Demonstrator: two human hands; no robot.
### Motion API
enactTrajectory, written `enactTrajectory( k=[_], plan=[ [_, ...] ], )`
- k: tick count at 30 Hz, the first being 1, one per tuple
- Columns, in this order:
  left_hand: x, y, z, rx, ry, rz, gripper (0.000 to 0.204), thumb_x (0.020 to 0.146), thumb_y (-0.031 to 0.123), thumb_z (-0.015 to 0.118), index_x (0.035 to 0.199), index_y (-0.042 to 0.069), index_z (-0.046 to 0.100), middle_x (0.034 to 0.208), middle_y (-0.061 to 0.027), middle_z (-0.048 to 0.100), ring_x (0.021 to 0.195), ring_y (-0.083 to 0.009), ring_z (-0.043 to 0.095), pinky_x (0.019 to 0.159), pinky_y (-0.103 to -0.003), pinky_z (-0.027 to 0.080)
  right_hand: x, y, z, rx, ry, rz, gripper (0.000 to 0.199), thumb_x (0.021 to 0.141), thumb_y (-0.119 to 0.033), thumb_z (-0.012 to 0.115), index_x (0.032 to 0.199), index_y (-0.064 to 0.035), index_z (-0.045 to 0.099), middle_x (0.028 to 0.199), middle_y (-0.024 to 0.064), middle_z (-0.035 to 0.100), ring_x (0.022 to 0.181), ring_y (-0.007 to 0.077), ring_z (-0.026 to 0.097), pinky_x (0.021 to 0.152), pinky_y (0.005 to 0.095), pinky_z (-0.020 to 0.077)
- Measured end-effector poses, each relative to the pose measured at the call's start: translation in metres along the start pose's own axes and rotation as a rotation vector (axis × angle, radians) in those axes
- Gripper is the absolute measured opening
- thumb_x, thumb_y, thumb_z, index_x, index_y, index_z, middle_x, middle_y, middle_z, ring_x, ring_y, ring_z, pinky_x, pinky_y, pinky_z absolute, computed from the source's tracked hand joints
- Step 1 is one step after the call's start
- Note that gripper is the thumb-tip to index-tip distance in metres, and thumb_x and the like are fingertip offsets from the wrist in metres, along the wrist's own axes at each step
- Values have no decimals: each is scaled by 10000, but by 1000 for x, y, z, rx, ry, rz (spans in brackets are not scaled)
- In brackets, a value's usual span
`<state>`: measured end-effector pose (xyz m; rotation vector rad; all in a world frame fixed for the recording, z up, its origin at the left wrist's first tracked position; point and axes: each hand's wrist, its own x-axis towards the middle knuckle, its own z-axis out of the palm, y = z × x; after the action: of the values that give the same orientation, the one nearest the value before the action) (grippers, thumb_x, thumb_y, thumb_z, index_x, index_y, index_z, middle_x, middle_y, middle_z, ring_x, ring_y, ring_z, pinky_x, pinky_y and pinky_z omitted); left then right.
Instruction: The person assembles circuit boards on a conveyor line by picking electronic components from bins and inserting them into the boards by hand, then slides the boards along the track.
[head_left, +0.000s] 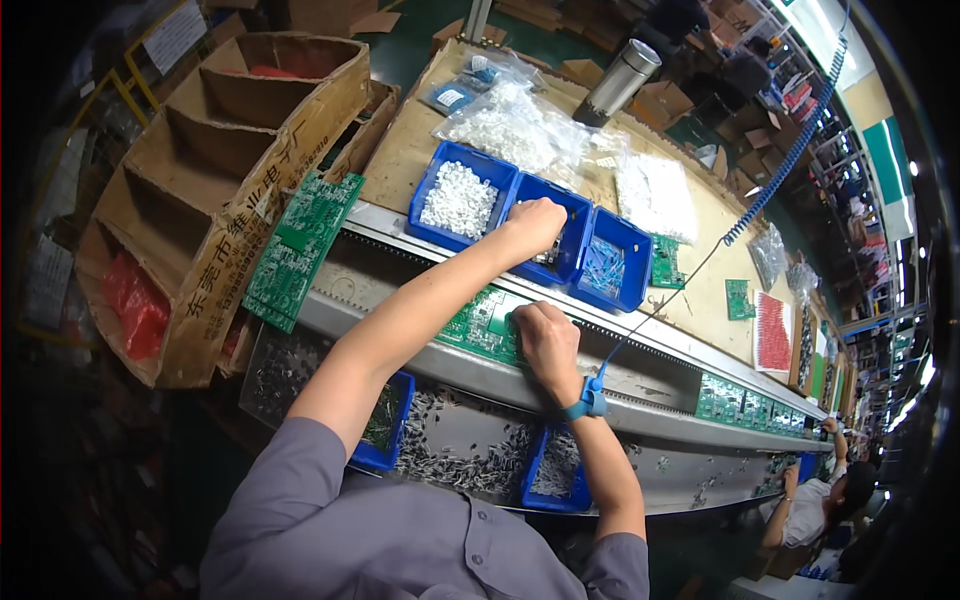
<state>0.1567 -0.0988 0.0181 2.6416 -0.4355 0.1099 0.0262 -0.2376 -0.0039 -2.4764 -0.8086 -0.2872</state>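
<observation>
My left hand (537, 226) reaches into the middle blue bin (579, 207), its fingers curled down among small parts; the fingertips are hidden. A green circuit board (481, 326) lies on the rail in front of the bins. Over its right end my right hand (547, 340) bends its fingers closely together, and whatever they pinch cannot be seen. A blue wrist strap (590, 400) with a cord circles my right wrist. To the left of the middle bin, a blue bin (417, 212) holds white connectors (460, 199); to its right, another holds blue parts (602, 267).
Green boards (303, 248) lean beside a divided cardboard box (205, 225) at left. Bags of white parts (513, 125) and a steel flask (617, 83) stand behind the bins. Loose components (465, 445) fill the near tray. A coiled blue cord (790, 150) hangs at right, beyond it a co-worker (810, 505).
</observation>
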Motion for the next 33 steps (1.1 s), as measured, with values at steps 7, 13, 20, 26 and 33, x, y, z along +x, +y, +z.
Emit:
enactTrajectory(
  k=[7, 13, 20, 26, 33],
  plan=[
    [0, 6, 6, 75, -86, -66, 135, 746, 56, 618, 848, 57, 705, 894, -171, 688, 872, -315, 677, 705, -406, 548, 1, 1, 0, 14, -19, 13, 45, 787, -95, 589, 787, -97, 633, 732, 90, 570, 702, 288, 595, 583, 398, 474],
    [2, 12, 4, 99, -141, -129, 122, 743, 75, 638, 842, 81, 709, 887, -148, 694, 870, -296, 681, 693, -384, 547, 1, 0, 1, 15, -12, 21, 43, 789, -96, 589, 780, -93, 631, 731, 91, 577, 708, 292, 595, 587, 399, 474],
    [-14, 7, -14, -182, 147, 3, 145, 778, 61, 581, 884, 40, 677, 853, -176, 666, 832, -345, 647, 726, -426, 515, -1, 5, 2, 94, -2, 13, 83, 778, -75, 606, 848, -79, 650, 763, 105, 602, 729, 303, 596, 624, 403, 473],
    [-88, -17, -64, -515, 218, 14, 117, 768, 53, 639, 866, -5, 669, 818, -145, 668, 764, -260, 655, 699, -329, 509, -14, 3, -8, 176, 20, -50, 266, 745, 36, 583, 996, -29, 644, 888, 141, 634, 819, 319, 592, 716, 397, 482],
    [-162, -45, -60, -477, 151, -141, 107, 780, 30, 604, 854, -34, 647, 852, -149, 652, 753, -275, 642, 680, -346, 503, -15, 2, -8, 88, 13, -115, 344, 696, 78, 556, 1022, -3, 632, 935, 133, 630, 814, 302, 570, 722, 385, 485]
  ],
)
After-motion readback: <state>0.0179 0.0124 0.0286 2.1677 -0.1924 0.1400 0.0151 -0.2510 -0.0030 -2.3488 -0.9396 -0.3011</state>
